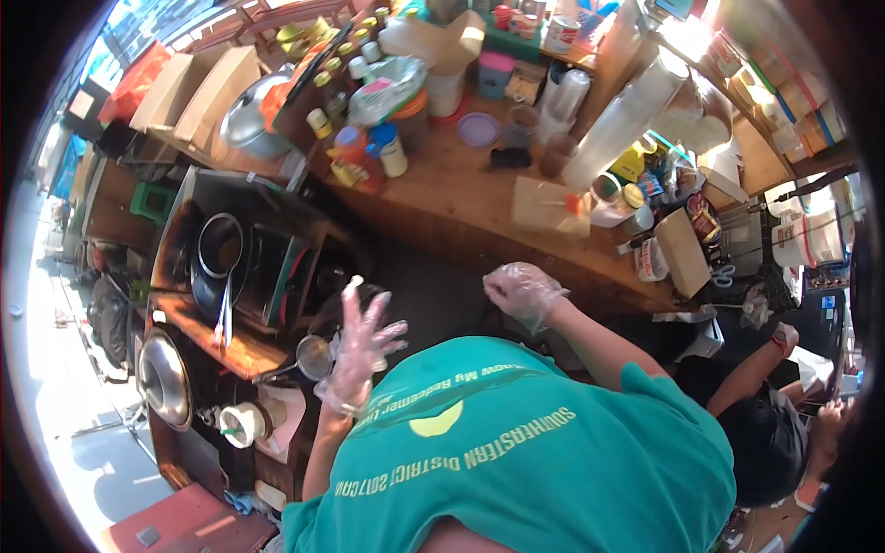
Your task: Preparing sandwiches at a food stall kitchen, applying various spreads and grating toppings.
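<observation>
Clear plastic gloves (539, 306) are worn on the spread left hand (361, 346) and curled right hand (522, 289) (any pinch cannot be told) — light, probably slippery, easily torn, best gripped by the cuffs (343, 403).

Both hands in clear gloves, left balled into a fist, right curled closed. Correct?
Not the left hand: the head view shows it spread open, not fisted. The rest stands: both hands in clear gloves, right hand curled closed.

Sunlight whitens the floor (74, 465) left of the left grip (363, 339); shadow lies between that and the right grip (524, 293); outlying edges bend.
</observation>
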Demonstrator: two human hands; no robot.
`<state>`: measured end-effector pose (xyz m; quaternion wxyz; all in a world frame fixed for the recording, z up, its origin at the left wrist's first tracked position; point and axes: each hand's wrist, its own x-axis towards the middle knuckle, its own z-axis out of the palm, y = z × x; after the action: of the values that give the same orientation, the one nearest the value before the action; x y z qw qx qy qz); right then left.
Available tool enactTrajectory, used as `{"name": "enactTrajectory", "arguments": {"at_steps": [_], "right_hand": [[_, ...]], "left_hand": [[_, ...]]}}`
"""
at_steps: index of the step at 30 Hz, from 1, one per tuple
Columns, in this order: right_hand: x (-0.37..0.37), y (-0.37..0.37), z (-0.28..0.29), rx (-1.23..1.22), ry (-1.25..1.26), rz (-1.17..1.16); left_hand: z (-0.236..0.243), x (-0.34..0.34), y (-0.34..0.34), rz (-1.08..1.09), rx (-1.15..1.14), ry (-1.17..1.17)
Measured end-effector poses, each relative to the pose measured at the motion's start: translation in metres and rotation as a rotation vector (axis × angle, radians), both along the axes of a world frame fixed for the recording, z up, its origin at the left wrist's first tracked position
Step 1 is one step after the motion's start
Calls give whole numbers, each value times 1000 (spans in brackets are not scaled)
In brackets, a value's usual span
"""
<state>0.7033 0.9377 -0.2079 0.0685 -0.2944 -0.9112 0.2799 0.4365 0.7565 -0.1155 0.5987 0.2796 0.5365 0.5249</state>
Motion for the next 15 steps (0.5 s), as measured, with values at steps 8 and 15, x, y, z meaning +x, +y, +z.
{"name": "enactTrajectory", "arguments": {"at_steps": [8,15], "right_hand": [[-116,-119,-67,-230,-375,-87],[-85,-132,-62,-112,-361,-739]], "left_hand": [[-46,-106,-282,457,150,-248],[-24,-142,-380,547,92,-89]]}}
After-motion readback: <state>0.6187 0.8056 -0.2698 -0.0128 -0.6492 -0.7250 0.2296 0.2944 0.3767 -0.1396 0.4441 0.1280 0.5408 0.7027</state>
